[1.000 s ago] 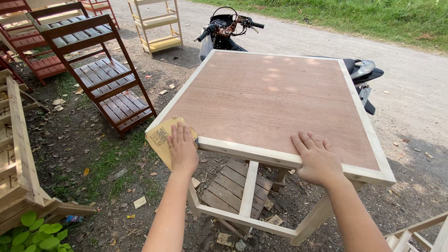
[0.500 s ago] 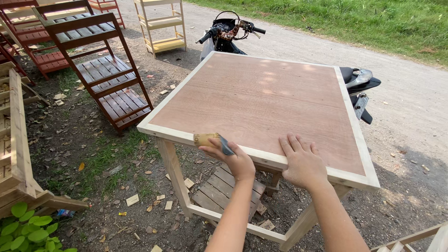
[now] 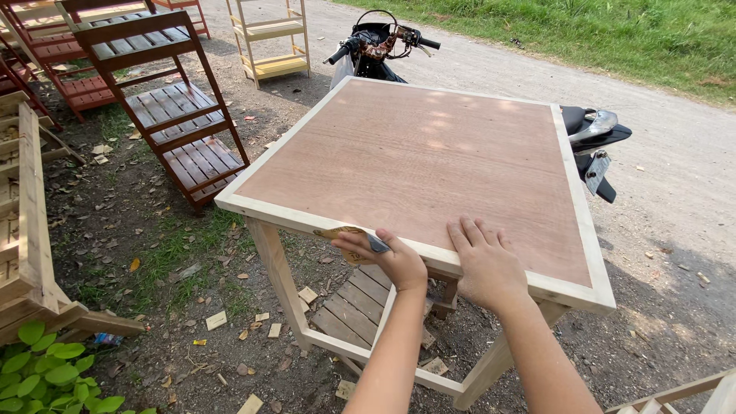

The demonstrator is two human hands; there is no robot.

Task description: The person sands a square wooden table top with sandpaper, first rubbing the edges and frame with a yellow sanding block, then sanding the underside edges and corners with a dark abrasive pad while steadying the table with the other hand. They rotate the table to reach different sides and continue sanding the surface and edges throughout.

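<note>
While the right hand (image 3: 487, 264) lies flat and open on the worktop (image 3: 414, 153), the left hand (image 3: 387, 257) fingers grip sandpaper (image 3: 345, 234) against its front edge, mid-rub.

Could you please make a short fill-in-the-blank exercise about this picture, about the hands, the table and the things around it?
1. The left hand presses a piece of sandpaper against the near ______ of the wooden table.
2. The right hand lies ______ on the tabletop, holding nothing.
3. Behind the table stands a parked ______.
4. The dark red shelf rack stands to the ______ of the table.

Missing words: edge; flat; motorbike; left
</note>
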